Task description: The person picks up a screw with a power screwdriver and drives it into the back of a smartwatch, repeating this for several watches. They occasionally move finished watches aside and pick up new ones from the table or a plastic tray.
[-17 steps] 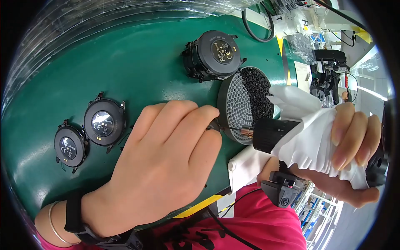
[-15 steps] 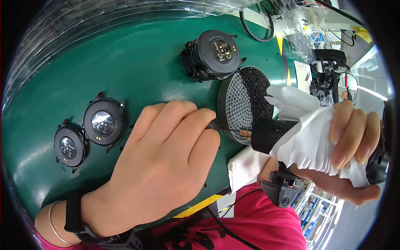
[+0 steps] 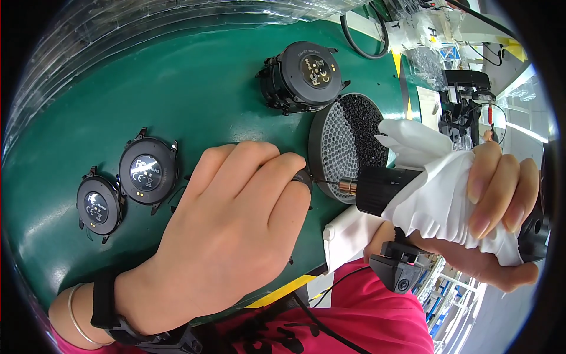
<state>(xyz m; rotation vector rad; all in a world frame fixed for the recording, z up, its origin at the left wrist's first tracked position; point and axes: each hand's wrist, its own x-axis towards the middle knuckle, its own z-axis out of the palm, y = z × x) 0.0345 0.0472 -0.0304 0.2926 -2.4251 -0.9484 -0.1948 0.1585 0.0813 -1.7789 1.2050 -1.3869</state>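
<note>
Steadiness matters most here: the left hand (image 3: 230, 230) lies palm-down on the green mat (image 3: 194, 82), fingers curled over a small dark part (image 3: 303, 177) at its fingertips, nearly all of it hidden, so I cannot tell how firmly it is pinched. The right hand (image 3: 495, 206) is clenched around an electric screwdriver (image 3: 383, 190), black and cylindrical, wrapped in crumpled white cloth (image 3: 439, 194); its thin bit runs from a brass-coloured collar to the left fingertips. To do this well, I judge the bit should stay square to the screw and the left fingers press the part flat so it cannot spin. Just beyond the bit stands a round perforated screw tray (image 3: 345, 141), honeycombed, half filled with tiny black screws. Farther past the fingertips sits a round matte-black watch body (image 3: 303, 75), back up, on a holder. Out beyond the left knuckles, towards the wrist side, lie two more watch backs (image 3: 147, 171) (image 3: 97, 203), smooth, with little lugs.
</note>
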